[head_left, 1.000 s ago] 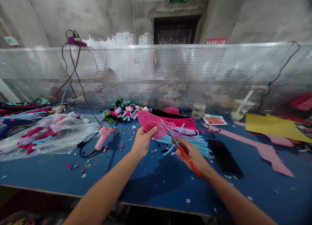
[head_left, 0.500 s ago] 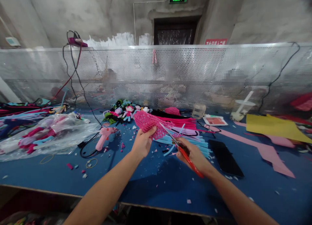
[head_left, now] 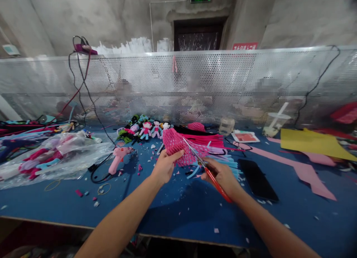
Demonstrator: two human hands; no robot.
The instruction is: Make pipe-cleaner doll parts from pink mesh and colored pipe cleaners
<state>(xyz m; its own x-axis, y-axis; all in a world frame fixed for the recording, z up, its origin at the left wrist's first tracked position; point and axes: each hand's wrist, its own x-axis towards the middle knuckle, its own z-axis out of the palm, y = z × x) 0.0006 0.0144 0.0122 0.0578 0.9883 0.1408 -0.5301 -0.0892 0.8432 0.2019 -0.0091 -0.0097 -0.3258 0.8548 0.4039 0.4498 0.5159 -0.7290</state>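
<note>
left grip (head_left: 164, 166): bare | right grip (head_left: 223, 176): bare | forearms (head_left: 122, 215): uncovered, tapering

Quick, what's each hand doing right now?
Left hand: closed, holding the pink mesh.
Right hand: closed around the red handles of the scissors, blades against the mesh.

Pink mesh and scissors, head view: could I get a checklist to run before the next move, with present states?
1. Left hand gripping the pink mesh: ok.
2. Right hand holding the red-handled scissors: ok.
3. Left thumb well away from the blades: not ok, looks close.
4. Mesh strands between the blades: cannot tell.
5. Glue gun apart from both hands: ok, lying to the left.
</note>
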